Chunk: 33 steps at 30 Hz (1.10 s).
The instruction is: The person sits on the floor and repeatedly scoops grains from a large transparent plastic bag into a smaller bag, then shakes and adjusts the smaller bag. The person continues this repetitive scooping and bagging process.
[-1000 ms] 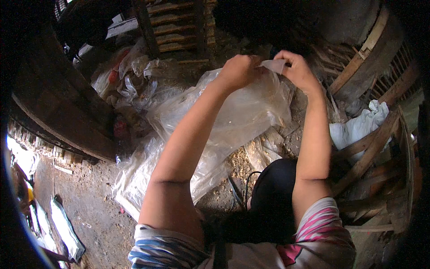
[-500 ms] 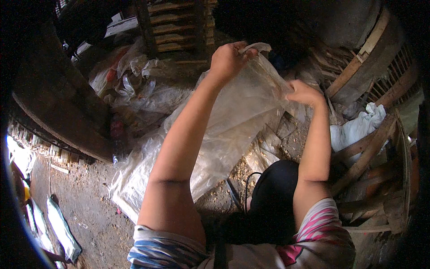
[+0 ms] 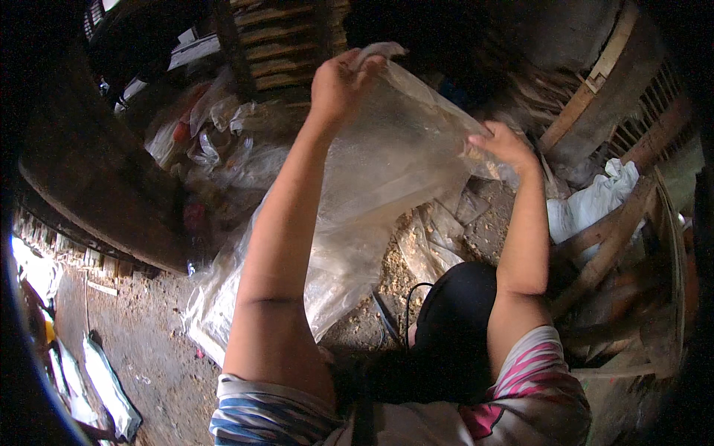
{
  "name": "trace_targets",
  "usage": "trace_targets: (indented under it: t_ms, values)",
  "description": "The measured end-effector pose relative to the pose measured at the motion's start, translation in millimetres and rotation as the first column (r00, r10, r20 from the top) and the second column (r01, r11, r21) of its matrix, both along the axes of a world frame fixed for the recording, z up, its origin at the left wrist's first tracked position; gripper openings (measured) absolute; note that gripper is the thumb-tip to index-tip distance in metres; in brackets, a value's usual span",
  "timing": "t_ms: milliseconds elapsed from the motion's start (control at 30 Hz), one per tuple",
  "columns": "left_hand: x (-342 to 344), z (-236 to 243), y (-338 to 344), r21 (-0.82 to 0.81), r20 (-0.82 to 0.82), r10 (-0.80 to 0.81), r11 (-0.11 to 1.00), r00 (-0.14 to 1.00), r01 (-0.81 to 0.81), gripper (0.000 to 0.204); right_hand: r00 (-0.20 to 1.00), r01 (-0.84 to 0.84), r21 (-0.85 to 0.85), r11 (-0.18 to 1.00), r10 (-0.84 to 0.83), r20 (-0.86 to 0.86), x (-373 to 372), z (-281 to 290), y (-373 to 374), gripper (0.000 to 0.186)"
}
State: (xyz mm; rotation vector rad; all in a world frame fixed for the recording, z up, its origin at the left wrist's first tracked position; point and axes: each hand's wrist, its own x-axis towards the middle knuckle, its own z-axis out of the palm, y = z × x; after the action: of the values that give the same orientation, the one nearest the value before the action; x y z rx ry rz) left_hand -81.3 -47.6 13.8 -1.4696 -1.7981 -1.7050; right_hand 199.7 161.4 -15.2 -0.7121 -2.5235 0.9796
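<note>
Clear plastic sheet (image 3: pixel 401 160) is held up between both hands, its upper edge drawn taut; lower folds are spread on the floor (image 3: pixel 160 327). Sheet's upper left corner is gripped by the left hand (image 3: pixel 340 83), a crumpled end being left to stick out past the fingers. Its edge is pinched lower down, at the right, by the right hand (image 3: pixel 507 145). Tawny crumbs (image 3: pixel 392 275) are scattered on the floor along the sheet's near right side; scraps of film (image 3: pixel 425 249) are mixed among them. A black-clad knee (image 3: pixel 457 305) is seen nearer the wearer than the sheet. Crumpled plastic (image 3: pixel 223 137) is heaped left of the sheet, in dim light. A white sack (image 3: pixel 591 202) is noted to its right, beside rough timbers (image 3: pixel 621 230). Slatted wood (image 3: pixel 286 44) is seen beyond the sheet.
</note>
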Motion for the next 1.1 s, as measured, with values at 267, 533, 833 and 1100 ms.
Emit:
trace_targets:
  t_ms: [267, 533, 833, 1100]
  values:
    - [-0.1, 21.1, -25.6, 0.204, 0.179, -0.162, 0.971, 0.970, 0.125, 0.036, 0.977, 0.126, 0.153, 0.980, -0.149, 0.153, 7.6, 19.0, -9.8, 0.038]
    - [30.8, -7.5, 0.2, 0.063, -0.303, 0.434, 0.897, 0.848, -0.437, 0.112, 0.991, -0.082, 0.086, 0.993, 0.090, -0.096, 1.4, 33.1, -14.0, 0.022]
    - [70.3, -7.8, 30.3, -0.680, -0.123, -0.309, 0.718, 0.943, 0.147, 0.046, 0.992, -0.067, 0.187, 0.980, 0.045, 0.120, -2.8, 68.2, -45.2, 0.020]
    - [68.8, -11.9, 31.8, -0.486, 0.037, -0.457, 0.769, 0.889, 0.416, 0.044, 0.925, -0.264, 0.532, 0.805, 0.366, -0.096, -25.7, 65.1, -71.4, 0.035]
